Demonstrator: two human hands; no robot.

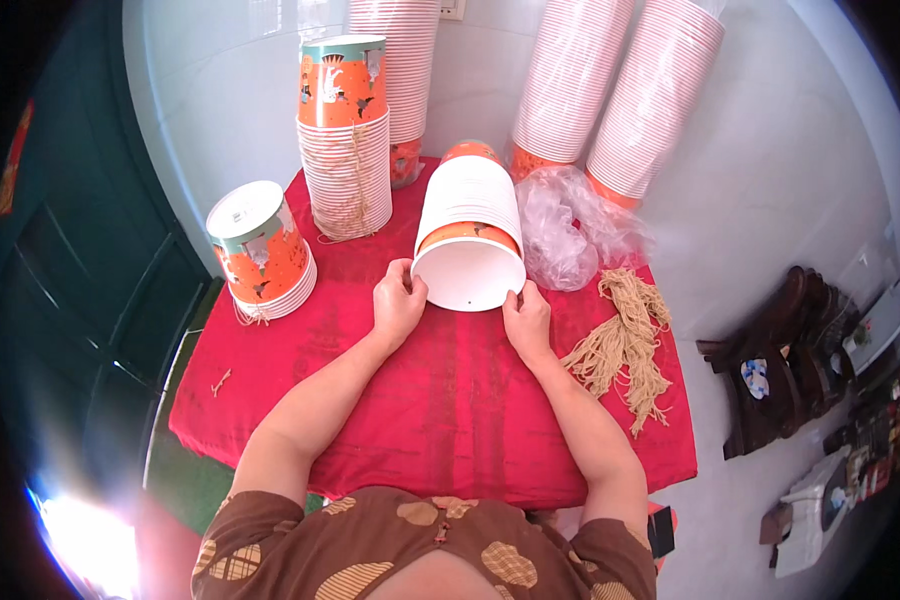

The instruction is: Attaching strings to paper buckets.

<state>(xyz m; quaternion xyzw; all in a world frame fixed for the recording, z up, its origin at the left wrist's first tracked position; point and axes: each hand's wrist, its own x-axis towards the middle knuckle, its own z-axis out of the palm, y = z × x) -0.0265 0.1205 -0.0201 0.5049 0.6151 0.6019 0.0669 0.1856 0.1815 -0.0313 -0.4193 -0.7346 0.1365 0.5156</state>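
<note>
A stack of nested paper buckets (467, 195) lies on its side on the red-covered table, open ends toward me. The nearest paper bucket (470, 278) sticks out a little, showing its white inside and an orange printed band. On the left of its rim, my left hand (400, 303) is closed with the fingers gripping the edge. Lower on the right side, my right hand (526, 320) pinches the same rim between thumb and fingers. The bucket hides some fingertips.
Upside-down bucket stacks, one short (262, 250) and one tall (345, 160), stand at left with twine on them. Tall wrapped stacks (660, 95) lean at the wall. Crumpled plastic (560, 230) and a bundle of twine strands (625, 345) lie at right on the red cloth (450, 420).
</note>
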